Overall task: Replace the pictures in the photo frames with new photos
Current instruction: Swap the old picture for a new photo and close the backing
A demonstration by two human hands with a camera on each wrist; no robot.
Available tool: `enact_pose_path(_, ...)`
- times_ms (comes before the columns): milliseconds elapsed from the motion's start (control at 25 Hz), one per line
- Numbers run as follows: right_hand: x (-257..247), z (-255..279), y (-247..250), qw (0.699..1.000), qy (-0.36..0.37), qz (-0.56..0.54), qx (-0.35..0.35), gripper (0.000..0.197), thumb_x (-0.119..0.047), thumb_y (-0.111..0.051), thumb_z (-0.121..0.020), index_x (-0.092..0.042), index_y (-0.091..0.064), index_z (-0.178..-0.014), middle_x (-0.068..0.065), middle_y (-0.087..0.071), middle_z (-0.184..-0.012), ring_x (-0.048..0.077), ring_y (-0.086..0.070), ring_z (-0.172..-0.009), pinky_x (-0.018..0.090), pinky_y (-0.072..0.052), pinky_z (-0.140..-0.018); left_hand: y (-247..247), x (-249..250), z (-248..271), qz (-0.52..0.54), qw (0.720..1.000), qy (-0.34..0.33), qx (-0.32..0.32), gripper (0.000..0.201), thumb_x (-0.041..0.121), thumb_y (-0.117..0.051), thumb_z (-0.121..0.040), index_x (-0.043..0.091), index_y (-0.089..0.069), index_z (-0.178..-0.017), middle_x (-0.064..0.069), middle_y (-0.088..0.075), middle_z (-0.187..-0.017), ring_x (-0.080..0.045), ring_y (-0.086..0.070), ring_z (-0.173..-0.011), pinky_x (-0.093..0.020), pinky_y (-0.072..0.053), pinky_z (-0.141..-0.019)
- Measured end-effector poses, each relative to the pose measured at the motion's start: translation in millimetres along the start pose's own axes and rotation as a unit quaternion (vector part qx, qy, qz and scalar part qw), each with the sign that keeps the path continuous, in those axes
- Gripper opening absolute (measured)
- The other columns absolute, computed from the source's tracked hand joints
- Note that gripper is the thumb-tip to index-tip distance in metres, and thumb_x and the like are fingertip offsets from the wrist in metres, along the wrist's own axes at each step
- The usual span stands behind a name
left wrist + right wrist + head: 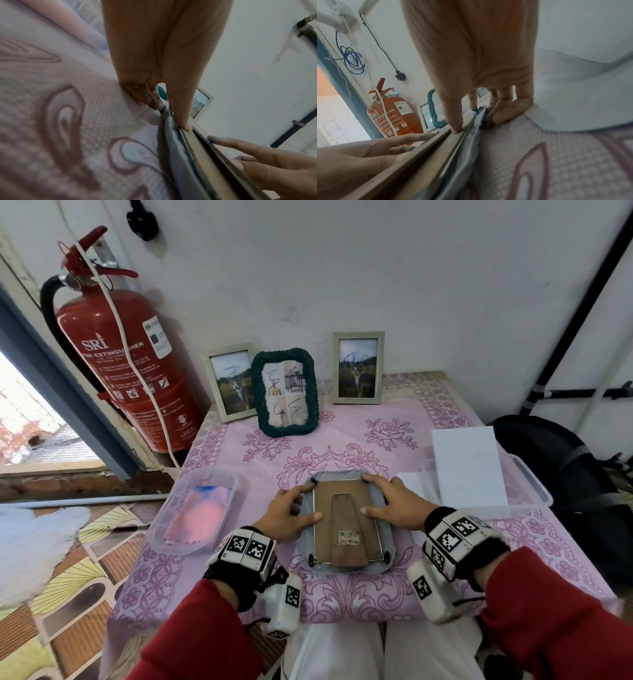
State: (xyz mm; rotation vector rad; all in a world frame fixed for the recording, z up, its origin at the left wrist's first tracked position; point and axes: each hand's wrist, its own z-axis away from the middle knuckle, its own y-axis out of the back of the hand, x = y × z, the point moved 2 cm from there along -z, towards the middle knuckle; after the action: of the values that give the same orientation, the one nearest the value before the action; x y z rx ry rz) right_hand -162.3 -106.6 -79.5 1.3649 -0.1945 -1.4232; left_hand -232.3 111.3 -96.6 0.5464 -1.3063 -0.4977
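**Kid:** Head view first. What are your hands doing?

**Helper:** Your left hand (290, 517) and your right hand (394, 505) sit on the two sides of a grey frame (346, 520) lying face down right in front of you. Your thumbs lie flat on its brown back board (342, 508). Your first fingers reach up to the little black clips at the top corners. Your fingers are mostly straight and press down. They do not wrap around anything.

**Kid:** Is the back off yet?

**Helper:** No. The board is on the frame, and the stand lies flat on it. I think you are just starting to open this one, so its old picture is likely inside.

**Kid:** What is beside the frame?

**Helper:** On your left is a clear tub (195, 508) with something pink and blue in it. It is too blurry to say what. On your right is a clear tray (534, 484) with white sheets (467, 467), blank side up. Those may be the new photos, but I cannot tell.

**Kid:** And far away?

**Helper:** Three more frames stand by the wall: a pale frame (230, 381), a green rope frame (285, 392) and another pale frame (358, 368). All three have blue scribbles on their pictures. I cannot tell if those are old or new. A red fire extinguisher (130, 364) stands at the far left.
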Motion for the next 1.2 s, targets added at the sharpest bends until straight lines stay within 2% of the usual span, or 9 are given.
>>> enact_pose_path(80, 2, 5, -3, 1.000, 0.002, 0.003, 0.009, 0.070, -0.041, -0.055, -0.090, -0.027, -0.017, -0.147, 0.019, -0.032, -0.133, 0.032, -0.045, -0.121, 0.034, -0.034, -0.108, -1, 0, 3, 0.011, 1.000, 0.017, 0.002, 0.061, 0.021, -0.066, -0.085, 0.022, -0.040, -0.140, -0.008, -0.035, -0.109, -0.020, -0.045, -0.104, -0.032, -0.040, -0.105)
enact_pose_path(240, 4, 23, -8, 0.997, 0.019, -0.055, 0.040, 0.059, -0.039, -0.051, -0.093, -0.023, -0.026, -0.144, 0.010, -0.033, -0.119, 0.023, -0.048, -0.111, 0.030, -0.034, -0.106, -3, 2, 20, 0.081, 0.996, 0.024, 0.012, 0.044, 0.017, -0.059, -0.091, 0.010, -0.050, -0.133, -0.017, -0.044, -0.128, -0.024, -0.048, -0.120, -0.036, -0.037, -0.110)
enact_pose_path(360, 7, 42, -11, 0.992, 0.040, -0.073, 0.099, 0.039, -0.027, -0.060, -0.090, -0.017, -0.050, -0.125, 0.002, -0.038, -0.105, 0.004, -0.050, -0.081, 0.009, -0.038, -0.080, -7, 6, 44, 0.057, 0.996, 0.006, 0.063, 0.040, 0.017, -0.065, -0.086, 0.010, -0.057, -0.124, -0.010, -0.048, -0.120, -0.020, -0.053, -0.112, -0.024, -0.040, -0.102)
enact_pose_path(440, 9, 55, -14, 0.990, 0.056, -0.042, 0.126, 0.021, -0.022, -0.065, -0.086, -0.015, -0.063, -0.105, 0.002, -0.044, -0.096, 0.001, -0.051, -0.073, 0.003, -0.039, -0.067, -12, 11, 60, 0.015, 0.997, -0.002, 0.079, 0.038, 0.022, -0.070, -0.082, 0.015, -0.059, -0.118, -0.005, -0.048, -0.111, -0.016, -0.055, -0.102, -0.019, -0.042, -0.092)
enact_pose_path(560, 7, 74, -20, 0.987, 0.063, -0.007, 0.149, 0.010, -0.024, -0.074, -0.077, -0.018, -0.069, -0.083, -0.001, -0.053, -0.083, 0.000, -0.052, -0.068, 0.007, -0.041, -0.063, -15, 15, 78, -0.052, 0.992, -0.006, 0.117, 0.034, 0.027, -0.075, -0.076, 0.015, -0.062, -0.105, -0.002, -0.050, -0.102, -0.012, -0.053, -0.089, -0.016, -0.041, -0.082)
enact_pose_path(760, 1, 90, -31, 0.983, 0.034, 0.025, 0.180, 0.019, -0.030, -0.077, -0.073, -0.017, -0.073, -0.086, -0.013, -0.054, -0.068, 0.005, -0.055, -0.066, 0.020, -0.046, -0.066, -19, 16, 95, -0.059, 0.985, -0.008, 0.161, 0.031, 0.027, -0.080, -0.070, 0.014, -0.067, -0.094, -0.001, -0.054, -0.091, -0.011, -0.053, -0.078, -0.020, -0.045, -0.078)
enact_pose_path(920, -1, 94, -37, 0.976, 0.001, 0.013, 0.219, 0.017, -0.031, -0.077, -0.073, -0.018, -0.074, -0.084, -0.004, -0.068, -0.077, 0.011, -0.062, -0.073, 0.027, -0.051, -0.069, -24, 16, 100, -0.047, 0.979, 0.004, 0.198, 0.021, 0.023, -0.080, -0.070, 0.013, -0.072, -0.085, -0.003, -0.061, -0.083, -0.014, -0.058, -0.072, -0.024, -0.049, -0.073)
enact_pose_path(1080, 1, 95, -44, 0.969, -0.027, -0.057, 0.240, 0.012, -0.025, -0.076, -0.073, -0.019, -0.071, -0.082, -0.004, -0.071, -0.077, 0.009, -0.064, -0.073, 0.026, -0.053, -0.070, -34, 12, 100, 0.040, 0.977, 0.029, 0.205, 0.014, 0.012, -0.078, -0.072, 0.005, -0.073, -0.084, 0.001, -0.065, -0.068, -0.003, -0.057, -0.058, -0.005, -0.045, -0.056)
enact_pose_path(1200, 2, 95, -47, 0.964, -0.019, -0.088, 0.250, 0.010, -0.020, -0.076, -0.073, -0.016, -0.072, -0.082, -0.004, -0.070, -0.075, 0.009, -0.063, -0.070, 0.029, -0.055, -0.073, -36, 13, 100, 0.056, 0.976, 0.017, 0.210, 0.012, 0.007, -0.076, -0.072, 0.005, -0.073, -0.084, -0.001, -0.064, -0.072, 0.000, -0.055, -0.058, -0.002, -0.042, -0.055)
